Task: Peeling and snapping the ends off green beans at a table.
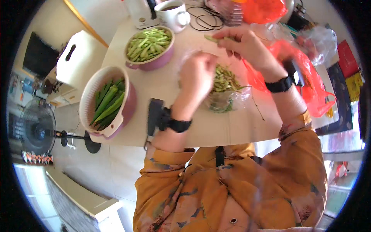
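My right hand (242,43) is raised over the far part of the table, a pale green vegetable piece (212,38) pinched between its fingers. Nearer the middle is my left hand (200,69), blurred, its fingers curled; whether they hold anything is hidden. Right beside it lies a heap of green and brownish trimmings (224,78) on a clear plastic bag (240,97). A purple colander (158,62) with a pale inside holds cut green pieces (149,45). Closer to me on the left, a larger purple-and-white colander (132,98) contains long dark green pods, apparently okra (107,100).
A white mug (176,17) of dark liquid, a coiled black cable (205,18) and a ribbed bottle (233,14) stand or lie at the table's far side. Red plastic bags (313,87) spread beside my right forearm. A floor fan (40,132) stands left of the table.
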A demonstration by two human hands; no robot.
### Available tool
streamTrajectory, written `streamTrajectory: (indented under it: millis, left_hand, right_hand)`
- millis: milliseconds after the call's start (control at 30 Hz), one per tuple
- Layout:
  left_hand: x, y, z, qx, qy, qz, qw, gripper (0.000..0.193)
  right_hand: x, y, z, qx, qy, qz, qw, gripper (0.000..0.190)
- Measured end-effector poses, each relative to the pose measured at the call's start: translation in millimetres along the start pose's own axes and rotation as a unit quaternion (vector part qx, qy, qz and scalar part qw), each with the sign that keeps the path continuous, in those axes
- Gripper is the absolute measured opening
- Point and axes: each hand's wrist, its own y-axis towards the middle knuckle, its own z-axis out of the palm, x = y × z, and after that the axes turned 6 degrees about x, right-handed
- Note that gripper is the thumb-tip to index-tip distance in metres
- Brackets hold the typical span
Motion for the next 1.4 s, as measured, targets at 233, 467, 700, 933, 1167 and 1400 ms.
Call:
streamTrajectory:
  millis: [233,467,700,933,1167,1400]
  left_hand:
    - [-23,-16,19,0.085,0.135,0.069,0.985,0.011]
    - [-14,-16,15,0.112,0.168,0.087,0.976,0.008]
    - [-13,-13,15,0.063,0.137,0.112,0.982,0.009]
    - [-9,-11,14,0.038,0.075,0.179,0.980,0.022]
    - [-19,-9,10,0.080,0.116,0.124,0.982,0.011]
    - [-34,-7,13,0.097,0.131,0.143,0.976,0.010]
  right_hand:
    - [15,124,51,0.037,-0.309,-0.129,0.941,0.028]
    - [-8,186,111,0.013,-0.385,-0.159,0.909,0.030]
    - [26,161,68,-0.036,-0.298,-0.151,0.942,0.024]
    - [36,11,9,-0.064,-0.110,-0.095,0.987,0.012]
    - [-41,-124,-35,-0.164,-0.206,0.012,0.964,0.013]
    - [-170,-178,-172,-0.157,-0.477,0.211,0.839,0.024]
